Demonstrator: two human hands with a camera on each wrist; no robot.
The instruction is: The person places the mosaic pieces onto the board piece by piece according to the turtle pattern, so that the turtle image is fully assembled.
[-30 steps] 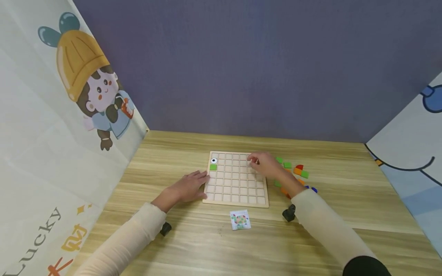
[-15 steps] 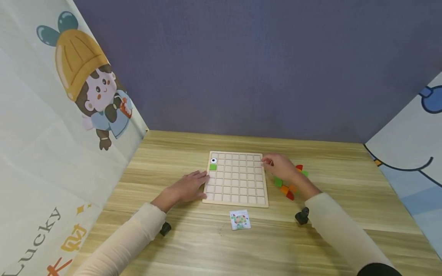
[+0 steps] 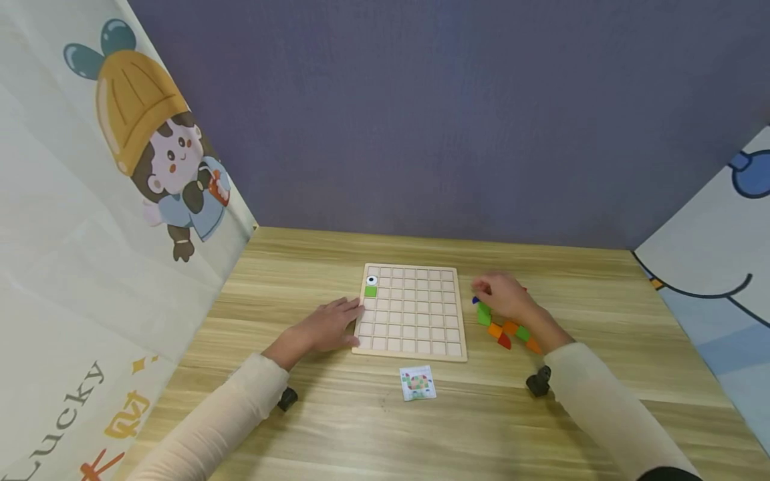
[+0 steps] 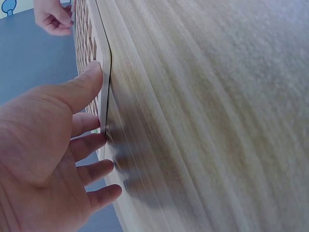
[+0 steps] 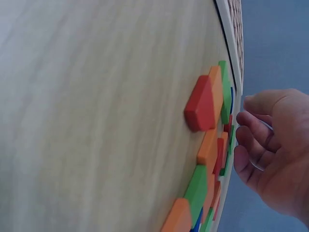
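Blocks (image 3: 484, 314) are strewn right of the board (image 3: 415, 314); probably light and hard, best pinched by the sides. Board's touched by the left hand (image 3: 327, 326), fingers relaxed; right hand (image 3: 504, 294) loosely curled, nothing visibly gripped.

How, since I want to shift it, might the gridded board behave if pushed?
The board looks stiff, with straight, wood-like edges. Lying thin and flat on the table, it would probably slide rather than tip. A push toward the left hand, which touches its left edge, would likely meet some resistance.
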